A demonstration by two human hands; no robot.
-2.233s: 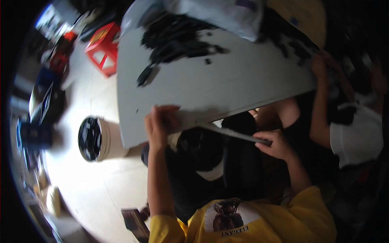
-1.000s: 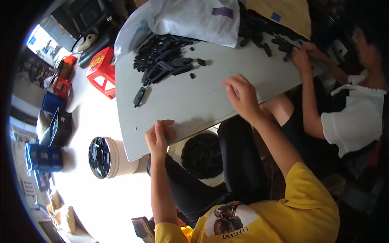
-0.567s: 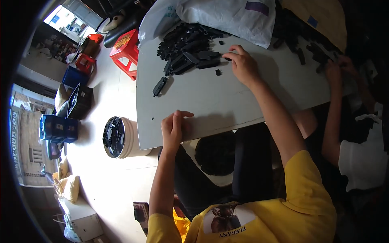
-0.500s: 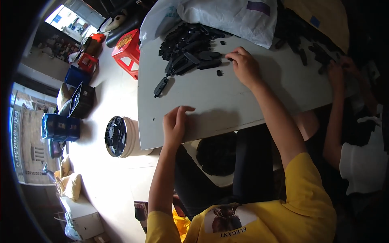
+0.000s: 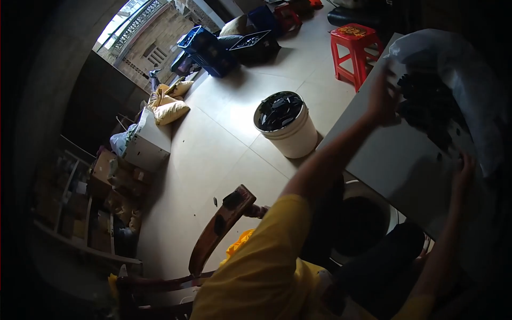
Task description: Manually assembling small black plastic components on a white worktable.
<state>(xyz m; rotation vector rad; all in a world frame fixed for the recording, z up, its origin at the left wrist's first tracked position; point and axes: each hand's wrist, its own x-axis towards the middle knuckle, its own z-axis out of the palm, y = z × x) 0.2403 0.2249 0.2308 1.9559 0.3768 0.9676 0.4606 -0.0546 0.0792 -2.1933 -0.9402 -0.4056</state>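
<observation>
My left hand (image 5: pixel 383 100) reaches over the far left part of the grey-white table (image 5: pixel 389 165), beside a heap of black plastic pieces (image 5: pixel 426 104). Its fingers look spread, though blurred, and nothing shows in them. Nearer to me on the right, my right hand (image 5: pixel 465 169) is over the tabletop at the near end of the heap. Shadow and blur hide whether its fingers pinch anything. A small loose black piece (image 5: pixel 439 157) lies just left of that hand.
A white plastic bag (image 5: pixel 474 74) lies behind the heap. Left of the table stand a white bucket (image 5: pixel 296 140) of black parts and a red stool (image 5: pixel 351 45). A wooden chair (image 5: pixel 216 229) is beside me. Farther off are blue crates (image 5: pixel 210 50), a black crate (image 5: pixel 256 47) and sacks (image 5: pixel 170 111).
The view has swung left, showing more floor and the chair. My left hand has gone from the table's near edge up to the heap. My right hand has drawn nearer to me.
</observation>
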